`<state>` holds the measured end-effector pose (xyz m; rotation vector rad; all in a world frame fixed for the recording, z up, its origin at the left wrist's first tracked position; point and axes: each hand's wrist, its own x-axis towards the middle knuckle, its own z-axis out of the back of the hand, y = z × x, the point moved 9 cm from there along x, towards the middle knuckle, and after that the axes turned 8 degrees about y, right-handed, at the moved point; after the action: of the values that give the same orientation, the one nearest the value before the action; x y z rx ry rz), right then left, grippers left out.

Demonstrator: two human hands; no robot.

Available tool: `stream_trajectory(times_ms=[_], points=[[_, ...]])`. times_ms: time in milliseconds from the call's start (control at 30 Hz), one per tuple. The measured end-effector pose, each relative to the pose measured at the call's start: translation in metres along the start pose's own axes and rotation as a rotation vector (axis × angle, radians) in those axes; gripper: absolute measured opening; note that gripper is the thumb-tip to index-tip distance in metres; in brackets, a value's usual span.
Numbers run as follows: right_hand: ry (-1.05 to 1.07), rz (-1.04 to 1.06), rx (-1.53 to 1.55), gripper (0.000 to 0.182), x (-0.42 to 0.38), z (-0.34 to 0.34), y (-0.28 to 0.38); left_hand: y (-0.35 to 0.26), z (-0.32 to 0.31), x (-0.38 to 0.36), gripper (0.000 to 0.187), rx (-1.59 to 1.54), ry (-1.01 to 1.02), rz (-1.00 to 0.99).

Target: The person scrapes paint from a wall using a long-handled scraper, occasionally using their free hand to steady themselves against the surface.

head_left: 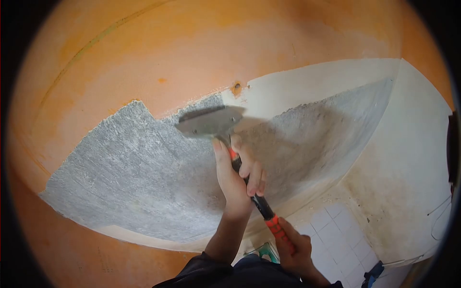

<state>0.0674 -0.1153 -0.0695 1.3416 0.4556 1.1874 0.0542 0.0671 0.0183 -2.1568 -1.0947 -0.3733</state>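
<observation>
A long-handled scraper (211, 121) with a wide metal head lies against the wall, at the border between the bare grey patch (129, 158) and the orange paint (201, 53). My left hand (239, 170) is wrapped round the upper black part of its handle, just below the head. Lower down, my right hand (294, 247) grips the red and black end of the handle. The blade edge is slightly blurred, so its exact contact with the wall is hard to tell.
A white painted band (326, 79) runs above the grey area to a corner at the right. Below are white floor tiles (338, 235), a green object (267, 251) near my feet and a dark blue item (373, 273). A thin wire (434, 235) hangs at the right.
</observation>
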Motion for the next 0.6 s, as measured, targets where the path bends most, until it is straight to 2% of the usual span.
stream_trajectory(times_ms=[133, 200, 300, 533, 600], points=[[0.01, 0.007, -0.008, 0.051, 0.002, -0.002, 0.006, -0.003, -0.002, 0.003, 0.045, 0.019, 0.035, 0.001], [-0.021, 0.068, 0.023, 0.051, 0.0, -0.003, 0.01, -0.002, -0.005, 0.001, 0.044, -0.111, 0.118, -0.028], [0.027, -0.021, -0.007, 0.051, 0.012, 0.001, 0.008, -0.01, -0.013, 0.012, 0.043, -0.051, 0.081, -0.037], [-0.01, 0.035, 0.004, 0.051, 0.007, 0.001, 0.011, -0.006, -0.008, 0.008, 0.044, -0.074, 0.055, -0.025], [0.029, 0.059, 0.013, 0.051, 0.019, 0.003, 0.014, -0.015, -0.019, 0.018, 0.046, -0.03, 0.127, -0.072]])
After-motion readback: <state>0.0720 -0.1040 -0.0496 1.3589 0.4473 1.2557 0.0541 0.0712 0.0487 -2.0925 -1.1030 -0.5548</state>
